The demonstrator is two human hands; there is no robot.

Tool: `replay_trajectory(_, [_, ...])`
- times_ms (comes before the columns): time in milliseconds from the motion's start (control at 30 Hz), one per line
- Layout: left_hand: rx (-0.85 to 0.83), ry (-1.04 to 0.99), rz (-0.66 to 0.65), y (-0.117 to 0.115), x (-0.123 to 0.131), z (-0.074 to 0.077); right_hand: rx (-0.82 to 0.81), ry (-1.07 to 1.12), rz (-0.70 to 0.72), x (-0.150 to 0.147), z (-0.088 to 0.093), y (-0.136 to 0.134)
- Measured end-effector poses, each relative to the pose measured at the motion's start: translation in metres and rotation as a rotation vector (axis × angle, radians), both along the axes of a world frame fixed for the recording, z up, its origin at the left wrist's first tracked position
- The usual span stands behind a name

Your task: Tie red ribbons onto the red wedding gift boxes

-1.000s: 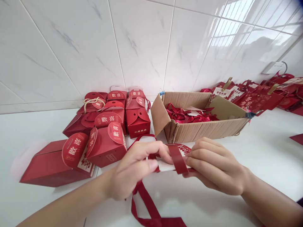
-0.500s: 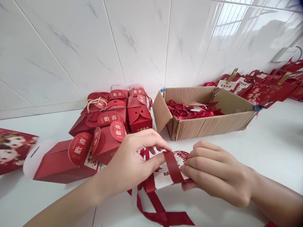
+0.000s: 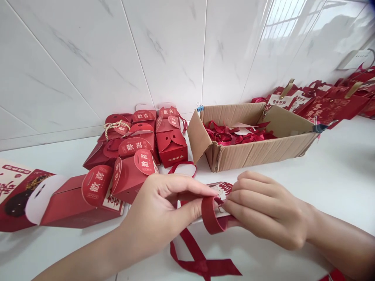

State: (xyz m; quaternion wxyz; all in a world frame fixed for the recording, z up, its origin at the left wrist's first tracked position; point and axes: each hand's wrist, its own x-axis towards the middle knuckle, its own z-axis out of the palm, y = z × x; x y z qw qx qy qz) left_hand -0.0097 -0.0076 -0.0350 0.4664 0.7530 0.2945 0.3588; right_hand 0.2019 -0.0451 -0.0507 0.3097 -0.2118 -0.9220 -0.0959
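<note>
Between my hands is a small red-and-white printed gift box [image 3: 223, 188], partly covered by my fingers. A wide red strap [image 3: 211, 222] curves up in a loop over it. My left hand [image 3: 164, 207] is closed in a pinch, with thumb and forefinger on the strap. My right hand [image 3: 266, 207] is closed around the right side of the box; its fingertips are partly hidden. A dark red ribbon [image 3: 202, 265] trails below onto the table. Another ribbon loop [image 3: 194, 168] shows behind my left hand.
Several red gift boxes [image 3: 172, 150] stand grouped at left, with a longer one [image 3: 74, 199] in front. An open cardboard box [image 3: 263, 154] of red ribbons stands behind my hands. Red gift bags [image 3: 325, 103] line the tiled wall at right.
The red strap lay flat across the printed box and now bends up into a loop at my left fingertips. The ribbon loop behind my left hand has come into view.
</note>
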Motion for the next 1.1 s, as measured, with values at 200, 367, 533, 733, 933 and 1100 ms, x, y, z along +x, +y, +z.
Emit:
replay_trajectory(200, [0.058,0.031,-0.048,-0.002,-0.002,0.001,-0.005,0.018,0.006,0.002,-0.003,0.000])
replay_trajectory(367, [0.039,0.123,-0.145,-0.003,-0.007,0.005,-0.013,0.026,0.009,0.001,0.001,0.000])
replay_trajectory(533, [0.066,0.279,-0.219,-0.003,-0.014,0.009,0.021,0.028,0.035,0.002,-0.004,0.003])
replay_trajectory(733, [0.299,0.066,-0.224,0.003,-0.004,-0.008,0.164,0.116,-0.032,0.005,-0.019,0.010])
replay_trajectory(933, [0.350,0.023,-0.095,0.002,0.001,-0.017,-0.015,0.175,-0.069,0.001,-0.013,0.011])
replay_trajectory(1100, [0.337,0.071,-0.047,-0.001,0.000,-0.016,-0.107,0.119,-0.107,0.000,-0.010,0.007])
